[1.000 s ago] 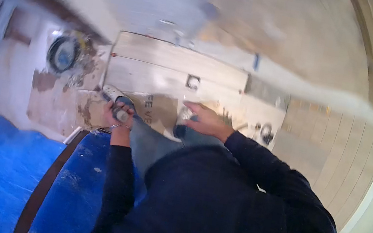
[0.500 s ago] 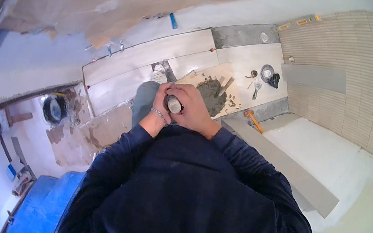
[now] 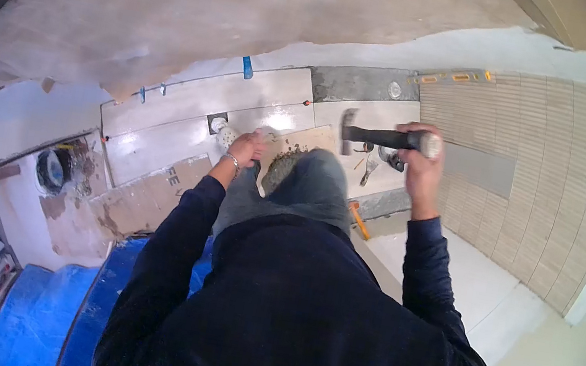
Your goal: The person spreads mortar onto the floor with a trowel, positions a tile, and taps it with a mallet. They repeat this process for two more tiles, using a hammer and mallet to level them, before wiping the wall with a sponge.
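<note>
Head view: my right hand (image 3: 422, 171) is grasping the black-handled hammer (image 3: 380, 137) far back, apparently for leverage, my left hand (image 3: 245, 149) hanging loose.

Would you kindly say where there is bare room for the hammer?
The long pale tile between the largest blue object and the square cutout looks bare. So does the white surface between the right sleeve and ribbed tiles. It is crowded around the metal tool below the hammer.
</note>
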A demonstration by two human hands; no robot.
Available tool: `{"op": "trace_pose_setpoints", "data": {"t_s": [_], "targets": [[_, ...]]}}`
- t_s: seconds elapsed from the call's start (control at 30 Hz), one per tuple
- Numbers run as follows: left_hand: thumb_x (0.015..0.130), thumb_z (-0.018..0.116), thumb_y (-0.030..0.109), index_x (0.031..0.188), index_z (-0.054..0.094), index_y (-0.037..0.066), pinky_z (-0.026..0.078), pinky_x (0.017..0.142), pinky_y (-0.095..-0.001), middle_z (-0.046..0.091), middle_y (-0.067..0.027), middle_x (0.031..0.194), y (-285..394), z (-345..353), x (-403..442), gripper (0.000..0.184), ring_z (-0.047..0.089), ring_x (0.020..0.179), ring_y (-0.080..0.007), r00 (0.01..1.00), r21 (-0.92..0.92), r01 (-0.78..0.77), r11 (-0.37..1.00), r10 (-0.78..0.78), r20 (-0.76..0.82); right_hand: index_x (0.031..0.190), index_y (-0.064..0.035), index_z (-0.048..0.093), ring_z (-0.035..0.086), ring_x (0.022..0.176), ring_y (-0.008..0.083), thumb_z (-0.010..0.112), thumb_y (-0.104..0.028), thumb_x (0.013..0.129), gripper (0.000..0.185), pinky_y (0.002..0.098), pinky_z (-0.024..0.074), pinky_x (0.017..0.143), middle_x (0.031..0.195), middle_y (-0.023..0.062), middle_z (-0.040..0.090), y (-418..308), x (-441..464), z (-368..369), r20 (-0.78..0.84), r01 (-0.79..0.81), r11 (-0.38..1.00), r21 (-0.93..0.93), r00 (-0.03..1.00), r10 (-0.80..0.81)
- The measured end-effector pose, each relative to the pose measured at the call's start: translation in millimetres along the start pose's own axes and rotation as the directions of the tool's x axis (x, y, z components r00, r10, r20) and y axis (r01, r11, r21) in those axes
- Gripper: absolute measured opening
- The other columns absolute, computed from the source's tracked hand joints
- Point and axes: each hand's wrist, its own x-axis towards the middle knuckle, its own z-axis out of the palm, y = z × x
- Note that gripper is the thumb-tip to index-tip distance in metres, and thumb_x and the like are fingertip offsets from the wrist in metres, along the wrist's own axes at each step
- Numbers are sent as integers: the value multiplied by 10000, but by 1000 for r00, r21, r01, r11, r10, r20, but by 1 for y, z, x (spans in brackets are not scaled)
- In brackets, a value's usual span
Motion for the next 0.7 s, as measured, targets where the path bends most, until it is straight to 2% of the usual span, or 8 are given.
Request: {"op": "trace_pose_setpoints", "data": {"t_s": [0.13,0.17,0.23,0.3,0.37,0.53,0.63,0.7], "targets": [[925,484,553,1242,516,71,471,778,-372,663,-54,1051,-49,-28,95,578,601,918,-197,996,39,-52,998,55,-74,997,-31,553,587,949,179,553,62,648,361,290,459,857,996,100,630,3,50,-37,32,4,999,36,999,-5],[915,511,534,1219,530,59,475,764,-373,661,-67,1033,-81,-41,149,565,603,910,-194,900,584,-350,732,435,-7,991,-31,551,585,949,179,557,68,650,355,292,460,857,984,96,624,12,62,-45,44,2,1000,2,999,-2],[905,538,515,1196,545,47,480,750,-375,660,-79,1015,-91,-30,176,552,605,901,-191,713,887,-435,154,660,235,986,-31,549,582,950,180,560,75,652,350,295,461,858,972,92,617,34,78,-57,77,0,999,-35,997,3],[911,522,406,1069,622,4,485,893,-365,673,-143,1067,-49,5,163,443,641,970,-293,953,392,-37,919,151,-263,974,-37,549,589,907,169,577,75,643,350,295,472,825,903,69,610,62,101,-69,210,16,992,-122,978,10],[910,517,409,1045,634,10,477,908,-369,680,-153,1033,-53,29,207,437,638,970,-294,929,297,-60,953,162,-332,962,-42,555,590,877,161,588,63,645,336,293,476,805,881,56,609,106,131,-76,269,-2,981,-196,962,56],[876,573,417,1117,632,18,466,932,-367,670,-181,1091,-134,69,369,470,624,1042,-322,799,629,-125,768,453,-395,901,-47,583,585,792,134,632,2,657,254,287,480,741,839,31,615,274,192,-105,502,61,939,-338,856,125],[867,584,410,1190,590,10,463,948,-372,661,-189,1121,-98,133,302,514,611,1079,-332,782,278,-36,960,200,-590,933,-54,593,595,792,162,645,-28,655,284,300,481,740,837,53,622,346,211,-109,583,51,920,-389,787,203],[859,593,402,1222,576,31,471,942,-374,665,-184,1116,-108,164,321,520,611,1086,-329,775,334,10,942,204,-598,951,-64,595,599,790,186,649,-44,658,299,311,482,746,835,65,622,397,236,-110,633,96,909,-405,747,203]]}}
